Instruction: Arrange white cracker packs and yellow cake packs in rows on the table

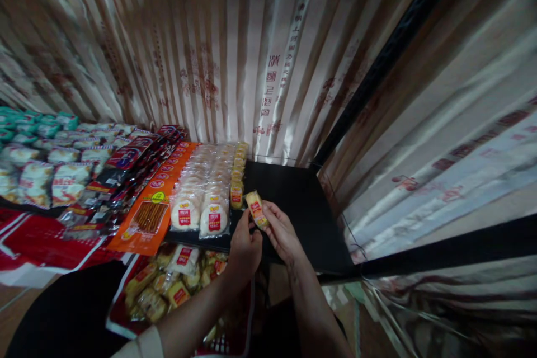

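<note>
Between my two hands, just above the black shelf [302, 201], is a small wrapped snack bar [255, 208], yellowish with a red label. My right hand [280, 228] grips it from the right, thumb along its side. My left hand [245, 240] is closed at its lower left, fingertips against or right beside it; the exact contact is partly hidden. Just left of it, a row of similar wrapped snack bars [237, 190] runs back toward the curtain. Beside that row stand two rows of round white crackers [215, 218] in clear wrappers with red labels.
An orange snack bag [146, 218] lies left of the crackers, with dark red packets [119, 162] and white packets [71, 182] farther left. Below the shelf edge is a red basket [115, 305] of wrapped snacks. A pleated curtain [239, 56] and black frame bar [377, 61] border the shelf.
</note>
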A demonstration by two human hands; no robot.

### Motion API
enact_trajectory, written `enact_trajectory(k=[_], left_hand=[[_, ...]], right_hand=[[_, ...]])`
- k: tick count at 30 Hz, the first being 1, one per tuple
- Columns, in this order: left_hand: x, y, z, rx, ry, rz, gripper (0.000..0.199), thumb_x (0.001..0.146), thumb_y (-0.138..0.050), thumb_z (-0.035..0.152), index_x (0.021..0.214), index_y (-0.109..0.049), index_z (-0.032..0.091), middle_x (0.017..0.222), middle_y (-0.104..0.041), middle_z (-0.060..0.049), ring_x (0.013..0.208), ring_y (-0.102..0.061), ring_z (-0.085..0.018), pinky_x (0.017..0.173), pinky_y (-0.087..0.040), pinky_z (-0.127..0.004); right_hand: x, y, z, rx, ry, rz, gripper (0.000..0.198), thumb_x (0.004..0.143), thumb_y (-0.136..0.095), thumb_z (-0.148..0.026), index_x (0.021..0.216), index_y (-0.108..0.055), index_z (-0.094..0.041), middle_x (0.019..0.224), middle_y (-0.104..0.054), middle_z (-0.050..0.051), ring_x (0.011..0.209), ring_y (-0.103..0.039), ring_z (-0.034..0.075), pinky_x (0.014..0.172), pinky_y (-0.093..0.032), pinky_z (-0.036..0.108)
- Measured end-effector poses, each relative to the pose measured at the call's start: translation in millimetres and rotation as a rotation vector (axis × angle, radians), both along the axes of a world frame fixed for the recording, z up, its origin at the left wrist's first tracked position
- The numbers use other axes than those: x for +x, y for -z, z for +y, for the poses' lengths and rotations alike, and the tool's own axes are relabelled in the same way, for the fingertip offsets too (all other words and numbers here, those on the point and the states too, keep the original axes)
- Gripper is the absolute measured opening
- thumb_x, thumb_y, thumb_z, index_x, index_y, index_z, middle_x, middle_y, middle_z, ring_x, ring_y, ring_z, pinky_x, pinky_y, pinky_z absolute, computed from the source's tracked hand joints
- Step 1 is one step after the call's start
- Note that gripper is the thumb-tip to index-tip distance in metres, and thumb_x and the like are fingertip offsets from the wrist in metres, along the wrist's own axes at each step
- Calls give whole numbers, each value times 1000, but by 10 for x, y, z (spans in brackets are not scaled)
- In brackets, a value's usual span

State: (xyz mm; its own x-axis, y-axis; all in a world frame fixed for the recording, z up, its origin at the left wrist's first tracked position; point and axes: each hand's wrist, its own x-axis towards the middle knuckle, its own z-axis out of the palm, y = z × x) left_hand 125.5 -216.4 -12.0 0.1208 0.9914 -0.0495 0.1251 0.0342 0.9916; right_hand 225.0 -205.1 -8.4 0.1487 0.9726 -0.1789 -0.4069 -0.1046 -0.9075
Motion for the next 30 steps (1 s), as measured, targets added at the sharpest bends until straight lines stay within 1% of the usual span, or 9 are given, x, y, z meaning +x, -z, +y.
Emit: enact_trajectory(k=[5,7,10,12,15,18,21,25,30], left_hand=[[-72,16,-22,16,-81,100,56,73,-43,12,129,-39,10,125,-52,-15,97,-60,-18,93,-44,-34],[-124,-6,-61,68,-95,133,56,76,-41,16,132,-36,9,128,-49,-16,100,-58,-19,94,-43,-35],[-210,-43,-106,140,-89,171,52,76,-44,17,127,-44,12,129,-50,-14,110,-53,-21,98,-40,-35],[-254,-42,-110,97,-60,167,48,74,-46,17,122,-49,13,119,-57,-12,99,-58,-20,91,-45,-33],[-268,14,-82,-82,-69,75,42,74,-48,18,116,-49,15,94,-65,-7,67,-63,-14,67,-51,-27],[-212,97,-40,-239,-189,-144,38,75,-50,20,112,-42,16,79,-63,-1,57,-62,-11,48,-47,-20],[-119,154,-2,-258,-262,-336,35,73,-54,21,104,-38,17,73,-61,1,62,-66,-14,48,-49,-19],[-32,163,50,-294,-289,-431,29,70,-59,22,92,-40,17,63,-59,3,64,-67,-17,52,-53,-23],[-28,159,115,-312,-309,-435,27,67,-64,21,83,-44,17,56,-57,5,57,-65,-15,49,-52,-22]], right_hand=[[155,-36,-19,49,-86,-218,42,66,-71,-46,99,-65,-20,101,-68,5,91,-62,22,78,-48,30],[249,-21,-33,43,-135,-317,40,69,-68,-47,97,-67,-20,98,-69,5,89,-62,22,78,-47,31],[334,-8,-38,9,-266,-390,40,72,-65,-47,100,-65,-19,92,-68,4,79,-62,18,72,-47,29],[334,-15,-24,-10,-323,-423,44,72,-65,-45,106,-61,-18,84,-67,2,72,-61,15,67,-46,26],[275,-29,14,10,-335,-453,50,71,-68,-41,114,-54,-19,80,-63,-1,70,-59,13,65,-46,24],[199,-15,63,47,-298,-426,52,69,-69,-40,114,-51,-20,86,-62,0,70,-57,12,64,-47,23],[140,46,120,79,-261,-309,52,67,-71,-39,112,-50,-22,90,-62,1,76,-59,13,68,-48,25],[100,156,200,163,-212,-171,43,65,-73,-37,101,-53,-23,95,-62,2,88,-59,16,79,-48,29],[121,207,248,169,-239,-332,31,67,-71,-39,88,-58,-21,84,-61,1,80,-59,14,75,-48,27]])
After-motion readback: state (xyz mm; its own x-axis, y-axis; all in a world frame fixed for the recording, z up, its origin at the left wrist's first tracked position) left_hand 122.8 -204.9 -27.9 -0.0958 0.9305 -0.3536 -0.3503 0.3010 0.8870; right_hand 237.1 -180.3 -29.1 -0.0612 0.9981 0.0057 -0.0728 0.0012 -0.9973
